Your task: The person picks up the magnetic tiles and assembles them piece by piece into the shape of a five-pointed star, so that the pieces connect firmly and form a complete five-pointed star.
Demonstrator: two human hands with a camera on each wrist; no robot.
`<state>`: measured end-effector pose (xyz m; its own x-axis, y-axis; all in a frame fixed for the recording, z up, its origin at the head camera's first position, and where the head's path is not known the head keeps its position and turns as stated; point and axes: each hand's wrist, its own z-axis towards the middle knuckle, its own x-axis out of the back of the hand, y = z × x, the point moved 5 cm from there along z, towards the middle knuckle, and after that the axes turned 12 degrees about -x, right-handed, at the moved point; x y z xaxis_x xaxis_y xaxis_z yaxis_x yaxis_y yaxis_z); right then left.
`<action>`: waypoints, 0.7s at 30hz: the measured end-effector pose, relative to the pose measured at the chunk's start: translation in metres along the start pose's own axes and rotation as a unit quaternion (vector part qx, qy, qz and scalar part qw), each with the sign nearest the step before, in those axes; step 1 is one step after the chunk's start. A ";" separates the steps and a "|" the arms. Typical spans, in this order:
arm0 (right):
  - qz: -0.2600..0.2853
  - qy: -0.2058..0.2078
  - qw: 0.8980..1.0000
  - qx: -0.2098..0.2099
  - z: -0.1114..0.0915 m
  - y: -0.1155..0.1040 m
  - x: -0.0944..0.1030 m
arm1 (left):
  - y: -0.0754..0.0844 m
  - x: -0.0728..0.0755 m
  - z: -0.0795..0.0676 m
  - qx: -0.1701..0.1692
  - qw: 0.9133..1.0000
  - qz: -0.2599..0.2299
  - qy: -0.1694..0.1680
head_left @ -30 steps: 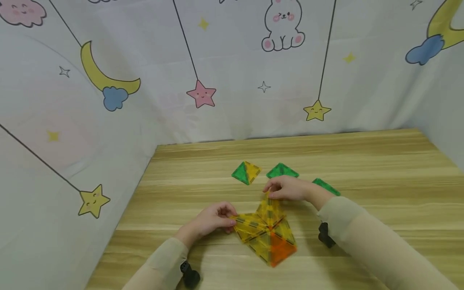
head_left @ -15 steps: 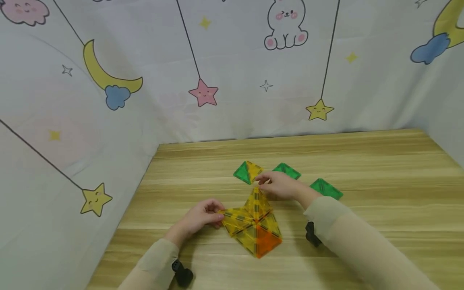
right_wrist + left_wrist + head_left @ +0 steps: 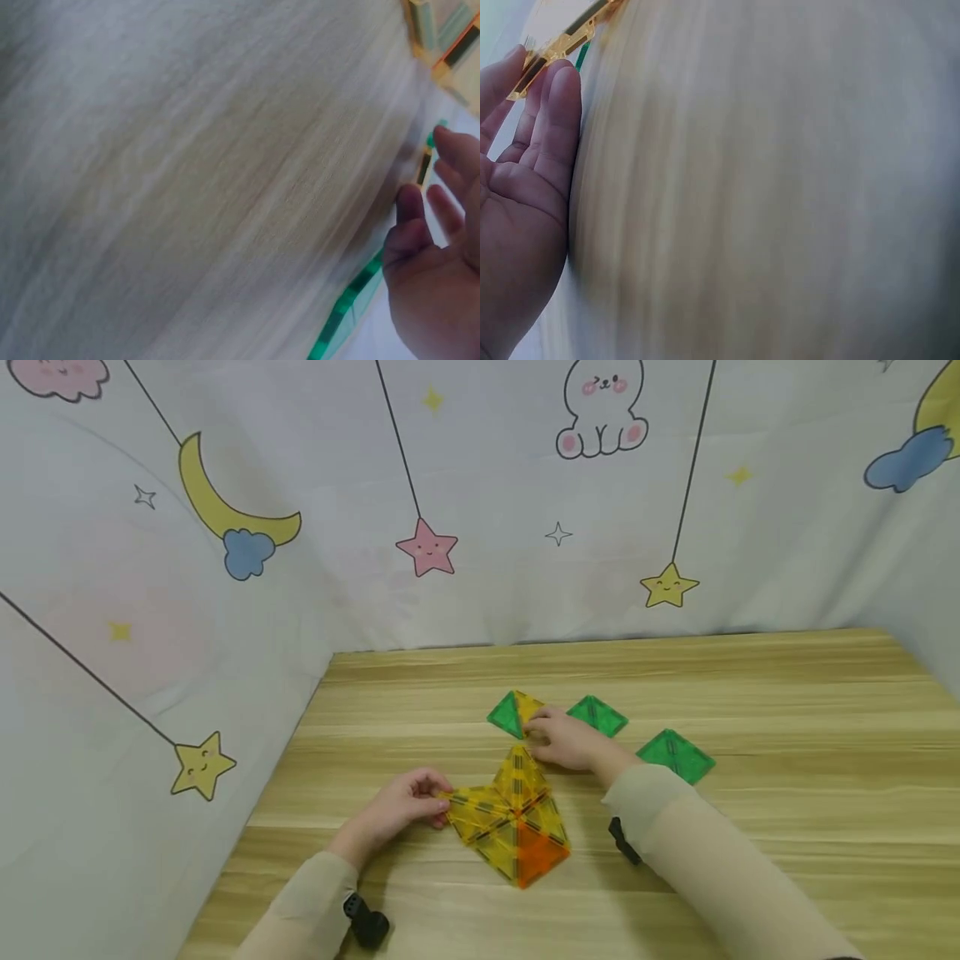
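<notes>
My left hand (image 3: pixel 393 810) pinches the left corner of a construction of translucent yellow magnetic tiles (image 3: pixel 517 777), with one orange tile (image 3: pixel 542 855) at its near right side. In the left wrist view, thumb and fingers hold the yellow tile edge (image 3: pixel 532 69). My right hand (image 3: pixel 567 740) is just beyond the construction, its fingers over the right part of a yellow triangle tile (image 3: pixel 527 702). That tile lies against a green triangle tile (image 3: pixel 506 716). The right wrist view shows the right thumb and fingers spread apart near the tile's edge (image 3: pixel 425 166).
Behind the right hand lies a pair of green triangle tiles (image 3: pixel 597 716). Another green pair (image 3: pixel 677 755) is partly behind the right sleeve. All rest on a wood-grain table (image 3: pixel 787 710), with a printed white cloth (image 3: pixel 495 585) hanging behind and at the sides.
My right hand has let go of the construction's top and moved left and away to the yellow triangle tile. The left hand still holds the construction, which has shifted left in view.
</notes>
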<state>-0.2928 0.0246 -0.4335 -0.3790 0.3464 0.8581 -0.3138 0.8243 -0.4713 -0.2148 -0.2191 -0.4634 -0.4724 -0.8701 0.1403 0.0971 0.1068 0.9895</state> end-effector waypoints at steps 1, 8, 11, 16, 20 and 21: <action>-0.003 0.000 1.000 -0.001 0.000 0.000 0.000 | 0.000 0.002 -0.002 -0.004 1.000 0.000 -0.001; -0.009 -0.003 1.000 -0.005 -0.006 0.003 0.001 | -0.001 0.018 -0.014 -0.014 1.000 -0.007 0.008; -0.008 -0.010 1.000 -0.003 -0.011 0.006 -0.001 | -0.002 0.023 -0.018 0.010 0.999 -0.002 0.033; 0.001 -0.014 1.000 0.007 -0.023 0.012 -0.003 | -0.001 0.027 -0.020 0.022 0.999 0.000 0.048; 0.006 -0.007 1.000 0.020 -0.037 0.016 -0.005 | -0.001 0.027 -0.021 0.026 0.998 -0.001 0.051; 0.007 -0.005 1.000 0.024 -0.040 0.018 -0.006 | -0.002 0.027 -0.022 0.027 0.998 0.000 0.051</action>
<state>-0.2617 0.0550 -0.4384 -0.3914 0.3527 0.8499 -0.3504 0.7969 -0.4921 -0.2088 -0.2530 -0.4619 -0.3803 -0.9144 0.1386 0.0481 0.1301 0.9903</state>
